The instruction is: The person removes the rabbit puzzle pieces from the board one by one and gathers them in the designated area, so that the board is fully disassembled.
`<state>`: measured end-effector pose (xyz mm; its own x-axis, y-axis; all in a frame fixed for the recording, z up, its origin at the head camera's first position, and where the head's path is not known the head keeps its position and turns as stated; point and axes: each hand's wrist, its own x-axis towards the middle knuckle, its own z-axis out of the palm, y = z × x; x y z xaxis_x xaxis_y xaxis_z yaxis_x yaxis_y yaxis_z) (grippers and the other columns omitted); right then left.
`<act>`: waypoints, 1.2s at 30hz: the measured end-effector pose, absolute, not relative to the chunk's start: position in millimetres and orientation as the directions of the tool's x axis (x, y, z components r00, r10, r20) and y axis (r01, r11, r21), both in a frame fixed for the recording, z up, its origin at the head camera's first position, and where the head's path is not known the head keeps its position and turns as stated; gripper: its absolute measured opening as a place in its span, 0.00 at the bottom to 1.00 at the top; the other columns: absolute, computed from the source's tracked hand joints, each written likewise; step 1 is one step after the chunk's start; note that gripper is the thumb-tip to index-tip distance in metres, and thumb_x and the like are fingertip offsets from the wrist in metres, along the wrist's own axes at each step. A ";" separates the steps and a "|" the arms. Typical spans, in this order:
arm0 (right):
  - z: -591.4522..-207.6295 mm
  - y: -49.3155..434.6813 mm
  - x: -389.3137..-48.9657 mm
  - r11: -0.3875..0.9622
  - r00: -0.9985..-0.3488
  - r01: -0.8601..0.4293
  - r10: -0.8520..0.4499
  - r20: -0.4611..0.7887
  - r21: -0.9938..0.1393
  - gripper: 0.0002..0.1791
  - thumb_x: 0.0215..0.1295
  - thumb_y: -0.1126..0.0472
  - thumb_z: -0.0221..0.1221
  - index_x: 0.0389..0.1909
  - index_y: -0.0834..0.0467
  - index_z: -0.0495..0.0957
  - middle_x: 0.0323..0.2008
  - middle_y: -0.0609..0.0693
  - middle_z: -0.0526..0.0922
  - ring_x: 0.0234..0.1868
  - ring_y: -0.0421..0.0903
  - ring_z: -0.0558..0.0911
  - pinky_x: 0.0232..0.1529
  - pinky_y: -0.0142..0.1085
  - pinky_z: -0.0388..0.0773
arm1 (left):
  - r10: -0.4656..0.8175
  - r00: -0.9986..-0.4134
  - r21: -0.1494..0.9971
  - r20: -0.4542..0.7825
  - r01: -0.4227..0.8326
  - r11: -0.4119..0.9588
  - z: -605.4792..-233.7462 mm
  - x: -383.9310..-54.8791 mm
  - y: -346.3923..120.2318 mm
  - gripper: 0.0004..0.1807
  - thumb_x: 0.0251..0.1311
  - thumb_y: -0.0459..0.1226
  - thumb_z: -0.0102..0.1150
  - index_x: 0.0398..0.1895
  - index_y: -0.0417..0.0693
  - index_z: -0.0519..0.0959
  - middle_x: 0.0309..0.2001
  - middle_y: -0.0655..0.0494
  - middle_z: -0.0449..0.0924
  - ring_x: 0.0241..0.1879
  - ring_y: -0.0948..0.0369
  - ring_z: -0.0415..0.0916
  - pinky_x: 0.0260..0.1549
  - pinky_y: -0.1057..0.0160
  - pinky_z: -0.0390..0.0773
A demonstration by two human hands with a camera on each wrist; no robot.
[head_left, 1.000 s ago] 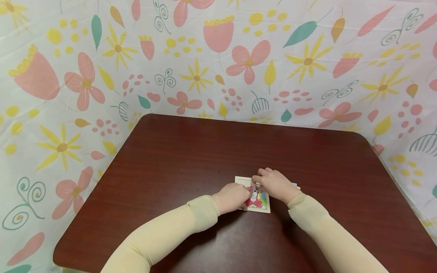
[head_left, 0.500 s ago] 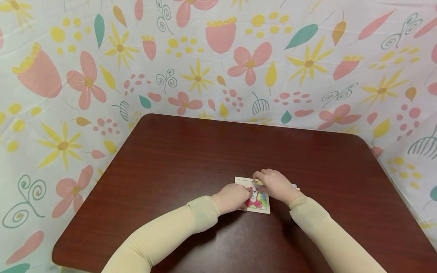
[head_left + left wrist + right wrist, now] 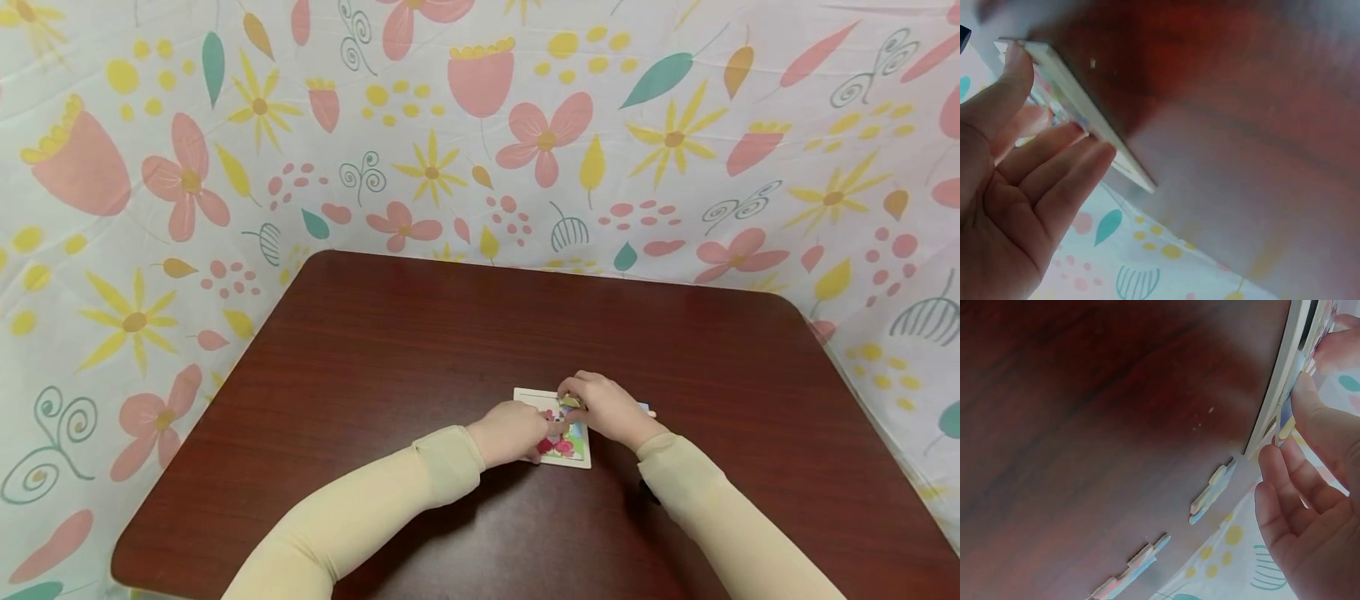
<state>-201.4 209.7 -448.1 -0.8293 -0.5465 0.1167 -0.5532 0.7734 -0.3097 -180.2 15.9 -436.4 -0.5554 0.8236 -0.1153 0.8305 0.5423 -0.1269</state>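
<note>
A small jigsaw board (image 3: 528,397) with a pale frame lies on the table, part of its colourful picture in place. My left hand (image 3: 508,433) holds the board at its left side, thumb at the near edge. Its index finger reaches onto the picture. In the left wrist view, other fingertips rest along the frame (image 3: 1088,103). Over the board's far right part, my right hand (image 3: 611,410) pinches a puzzle piece (image 3: 1286,415), blue and yellow, between thumb and fingers. The piece is tilted at the frame's inner edge; fingers cover much of it.
Loose puzzle pieces lie on the table beyond the right hand, one piece (image 3: 1211,492) nearer the board and another piece (image 3: 1132,570) farther off. A blue piece (image 3: 644,407) shows behind the right hand. Flowered cloth (image 3: 465,167) hangs around the brown table (image 3: 420,325).
My left index finger has stretched farther right across the picture. The piece in my right hand has come into clearer view and tilted up; both hands have otherwise stayed at the board.
</note>
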 end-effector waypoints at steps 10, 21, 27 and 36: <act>-451.5 211.6 -201.5 0.774 -0.837 -0.541 -0.531 0.130 -0.328 0.15 0.50 0.63 0.70 0.40 0.56 0.80 0.35 0.47 0.79 0.34 0.43 0.77 0.35 0.38 0.75 | 0.827 -0.543 -0.253 -0.148 0.829 0.499 -425.4 -178.3 24.1 0.22 0.46 0.53 0.69 0.48 0.67 0.78 0.32 0.68 0.82 0.34 0.65 0.79 0.31 0.67 0.79; -452.5 215.2 -208.5 0.750 -0.856 -0.510 -0.490 0.164 -0.422 0.10 0.54 0.71 0.64 0.35 0.55 0.82 0.31 0.45 0.79 0.33 0.41 0.77 0.36 0.38 0.76 | 0.819 -0.544 -0.303 -0.181 0.823 0.480 -424.8 -177.9 28.9 0.26 0.46 0.54 0.69 0.51 0.67 0.77 0.29 0.67 0.80 0.31 0.67 0.78 0.29 0.68 0.78; -448.8 218.4 -213.1 0.717 -0.882 -0.426 -0.466 0.075 -0.552 0.08 0.57 0.71 0.63 0.34 0.55 0.82 0.30 0.46 0.80 0.32 0.42 0.76 0.36 0.38 0.76 | 0.824 -0.538 -0.312 -0.176 0.825 0.472 -426.1 -177.4 27.9 0.26 0.47 0.54 0.69 0.52 0.67 0.77 0.29 0.67 0.80 0.30 0.67 0.77 0.28 0.68 0.77; -448.0 224.7 -214.3 0.720 -0.920 -0.323 -0.392 0.023 -0.615 0.06 0.60 0.69 0.61 0.35 0.56 0.82 0.30 0.49 0.81 0.31 0.43 0.76 0.33 0.36 0.75 | 0.828 -0.533 -0.312 -0.175 0.828 0.466 -427.0 -177.9 29.8 0.22 0.47 0.53 0.70 0.47 0.65 0.77 0.28 0.68 0.80 0.30 0.66 0.78 0.28 0.67 0.77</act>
<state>-214.3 224.7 -448.0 -0.9195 -0.3924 0.0230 -0.3225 0.7198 -0.6147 -177.9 29.8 -427.0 -0.5326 0.8281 -0.1748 0.8276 0.4664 -0.3122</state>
